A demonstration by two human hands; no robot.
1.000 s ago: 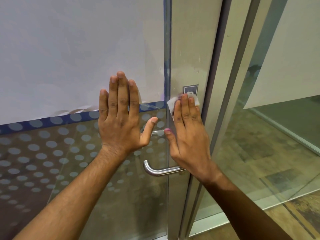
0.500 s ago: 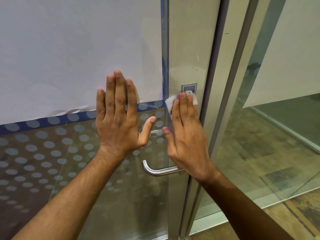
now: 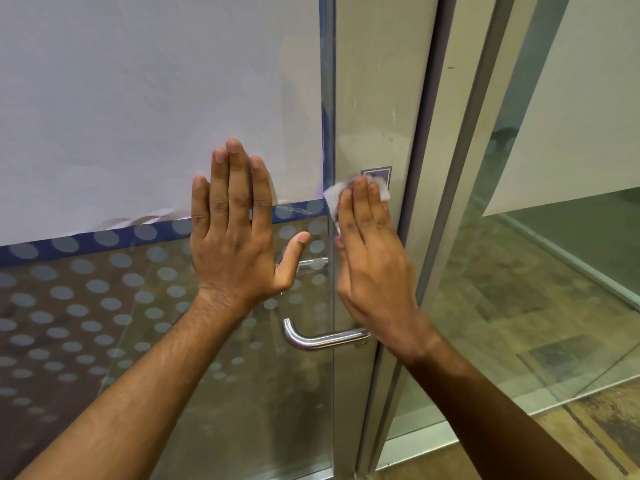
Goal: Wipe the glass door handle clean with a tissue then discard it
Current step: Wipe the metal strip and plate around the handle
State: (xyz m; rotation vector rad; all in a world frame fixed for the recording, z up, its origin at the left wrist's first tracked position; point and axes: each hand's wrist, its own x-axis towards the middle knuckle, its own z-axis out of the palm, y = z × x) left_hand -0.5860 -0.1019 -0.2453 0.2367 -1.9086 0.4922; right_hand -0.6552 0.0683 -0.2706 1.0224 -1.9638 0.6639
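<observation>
Glass door (image 3: 138, 98) – left hand (image 3: 239, 244) still flat, open; right hand (image 3: 374, 268) still pressing tissue (image 3: 332, 197), handle (image 3: 318, 339) untouched

Your right hand (image 3: 372, 258) covers most of the tissue (image 3: 331, 195), only its white corners peeking out past your fingers. That hand also hides the handle (image 3: 322, 337) where it meets the door, and partly masks the small dark plate (image 3: 379, 172).

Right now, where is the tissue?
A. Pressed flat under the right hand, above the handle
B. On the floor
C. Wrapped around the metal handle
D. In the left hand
A: the tissue peeks out from under the right hand fingers, pressed on the door well above the handle; the left hand lies flat and bare on the glass.
</observation>
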